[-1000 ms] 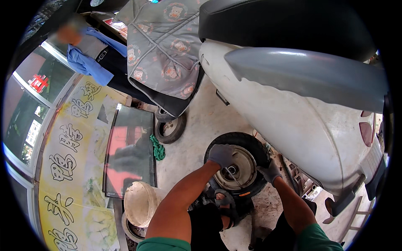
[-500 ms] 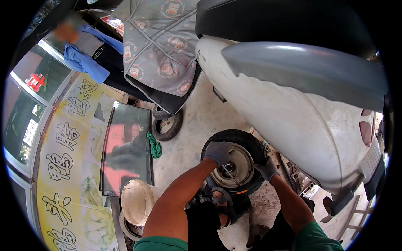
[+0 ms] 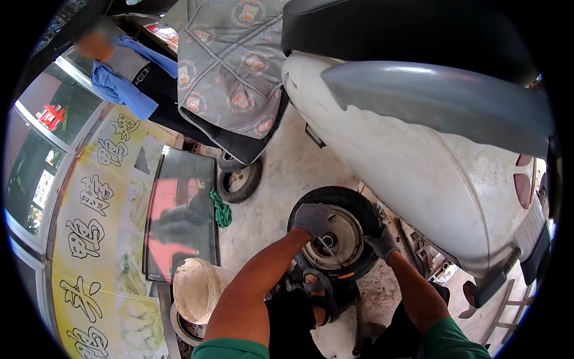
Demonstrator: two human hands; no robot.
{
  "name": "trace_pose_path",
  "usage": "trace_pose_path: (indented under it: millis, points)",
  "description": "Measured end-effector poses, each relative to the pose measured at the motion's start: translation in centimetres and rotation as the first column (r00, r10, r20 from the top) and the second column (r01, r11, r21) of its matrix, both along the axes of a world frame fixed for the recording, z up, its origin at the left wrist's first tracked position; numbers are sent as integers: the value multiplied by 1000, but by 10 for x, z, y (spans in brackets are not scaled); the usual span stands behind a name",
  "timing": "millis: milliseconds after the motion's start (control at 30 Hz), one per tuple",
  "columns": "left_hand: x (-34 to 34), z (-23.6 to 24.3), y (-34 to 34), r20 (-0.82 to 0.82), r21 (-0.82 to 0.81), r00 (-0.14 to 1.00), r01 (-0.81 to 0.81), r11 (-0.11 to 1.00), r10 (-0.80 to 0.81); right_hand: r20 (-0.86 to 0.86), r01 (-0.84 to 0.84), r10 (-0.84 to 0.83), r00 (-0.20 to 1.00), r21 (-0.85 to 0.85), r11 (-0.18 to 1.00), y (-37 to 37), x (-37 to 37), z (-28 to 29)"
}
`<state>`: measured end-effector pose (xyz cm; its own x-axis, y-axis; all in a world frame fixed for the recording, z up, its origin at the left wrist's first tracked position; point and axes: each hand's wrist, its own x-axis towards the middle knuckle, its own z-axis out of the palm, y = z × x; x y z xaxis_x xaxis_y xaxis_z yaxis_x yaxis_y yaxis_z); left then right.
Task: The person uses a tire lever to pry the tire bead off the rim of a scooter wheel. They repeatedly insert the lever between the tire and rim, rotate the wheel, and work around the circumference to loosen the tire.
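Observation:
On the ground in front of me lies a wheel, its black tyre [image 3: 356, 209] around a dirty, pale metal rim [image 3: 350, 230]. My left hand [image 3: 312, 219], in a grey glove, is closed at the rim's upper left side. A slim, shiny metal bar [image 3: 330, 251] runs from under that fist across the rim toward its near edge. My right hand [image 3: 382, 242], also gloved in grey, grips the tyre's right side, its fingertips partly hidden. My sandalled foot [image 3: 315, 284] is close against the wheel's near left side.
A white scooter [image 3: 412, 161] looms over the right. Left of me are a whitish bucket [image 3: 196, 290], a framed glass panel [image 3: 182, 221], a green cloth [image 3: 220, 209] and a loose tyre [image 3: 240, 190]. A person in a blue shirt [image 3: 122, 90] stands at the far left.

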<state>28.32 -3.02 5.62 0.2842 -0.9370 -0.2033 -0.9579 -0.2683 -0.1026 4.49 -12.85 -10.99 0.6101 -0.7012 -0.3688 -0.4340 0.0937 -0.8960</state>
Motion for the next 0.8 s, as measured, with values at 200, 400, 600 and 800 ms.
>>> trace_pose_path:
  millis: [200,400,600,800]
  points:
    - [-1,5,-1,5,11,1000,13,1000,-13,-3,15,-15,1000,-5,1000,0,0,3]
    - [-3,7,-1,-22,-5,1000,19,1000,-19,33,22,-22,999,1,1000,1,0,-2]
    - [-2,5,1,-15,-17,1000,16,1000,-16,20,15,-15,1000,16,1000,1,1,-8]
    - [-5,11,0,-9,-45,999,31,998,-32,62,11,-13,998,20,1000,-1,0,-12]
